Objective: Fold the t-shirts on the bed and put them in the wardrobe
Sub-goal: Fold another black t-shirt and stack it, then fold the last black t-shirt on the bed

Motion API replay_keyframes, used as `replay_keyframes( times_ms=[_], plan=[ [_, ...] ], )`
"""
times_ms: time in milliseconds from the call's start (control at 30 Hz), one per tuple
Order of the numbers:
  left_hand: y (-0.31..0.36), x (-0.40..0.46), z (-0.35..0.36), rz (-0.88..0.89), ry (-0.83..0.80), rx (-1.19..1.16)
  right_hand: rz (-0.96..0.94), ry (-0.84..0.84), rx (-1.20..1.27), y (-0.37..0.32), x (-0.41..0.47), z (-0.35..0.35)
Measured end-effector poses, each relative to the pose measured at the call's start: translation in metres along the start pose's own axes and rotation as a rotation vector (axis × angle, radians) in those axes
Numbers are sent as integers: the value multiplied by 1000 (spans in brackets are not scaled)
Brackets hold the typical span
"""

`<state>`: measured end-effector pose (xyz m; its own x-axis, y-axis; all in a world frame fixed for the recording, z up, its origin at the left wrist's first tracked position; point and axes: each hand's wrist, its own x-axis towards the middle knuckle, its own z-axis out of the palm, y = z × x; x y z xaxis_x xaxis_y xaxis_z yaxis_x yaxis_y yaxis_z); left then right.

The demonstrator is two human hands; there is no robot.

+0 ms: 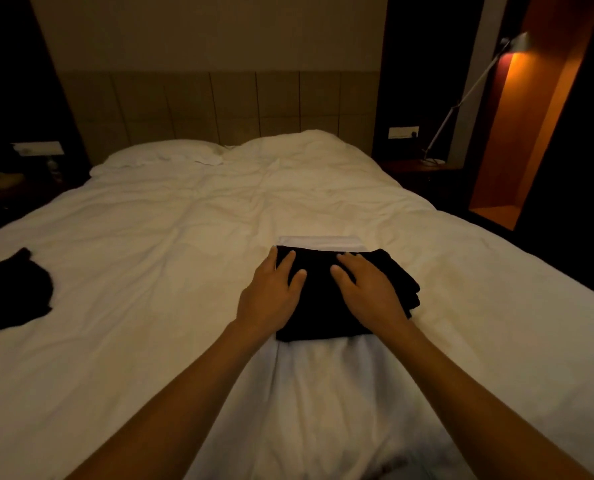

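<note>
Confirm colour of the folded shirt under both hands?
Black, the folded shirt; head view, the only one, shows it.

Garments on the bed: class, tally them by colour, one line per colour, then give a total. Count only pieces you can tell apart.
Black: 2, the folded black t-shirt under both hands and the unfolded black garment at the bed's left edge.
White: 1, the white folded garment showing beneath the black one.
Total: 3.
The black pile may hold more layers; that cannot be told.
</note>
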<state>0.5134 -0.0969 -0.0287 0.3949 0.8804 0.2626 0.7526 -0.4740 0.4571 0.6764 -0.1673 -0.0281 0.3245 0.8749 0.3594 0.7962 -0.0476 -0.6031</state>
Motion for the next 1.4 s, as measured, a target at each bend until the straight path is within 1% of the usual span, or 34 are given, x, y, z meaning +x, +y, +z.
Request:
replay_keyframes(
  times_ms=[67,200,300,367,533,700,800,1000,1133,1267,1400],
  plan=[
    [-4,-17,-22,7,57,-33,-52,13,76,-27,-13,6],
    [-30,-56,-72,-35,182,-67,-108,12,234,-88,-37,20],
    [-63,-92,-108,-93,266,-86,-109,-46,419,-136,-55,40],
    [-89,-116,-130,-142,310,-92,-114,-88,491,-168,-65,61],
    [-164,-169,-176,-296,337,-47,-151,-175,600,-243,-87,123],
    [-249,-211,-207,-445,335,-50,-172,-290,667,-313,-108,197],
    [-306,-234,-219,-525,329,-70,-163,-357,671,-346,-117,246],
    [-422,-263,-215,-712,226,-21,-207,-481,573,-393,-110,345],
    [-487,-256,-218,-744,281,89,-255,-553,473,-416,-88,411],
    [-542,-231,-227,-785,376,184,-362,-572,351,-435,-60,471],
    [-596,-199,-237,-830,402,227,-491,-588,161,-448,-35,519]
  ],
)
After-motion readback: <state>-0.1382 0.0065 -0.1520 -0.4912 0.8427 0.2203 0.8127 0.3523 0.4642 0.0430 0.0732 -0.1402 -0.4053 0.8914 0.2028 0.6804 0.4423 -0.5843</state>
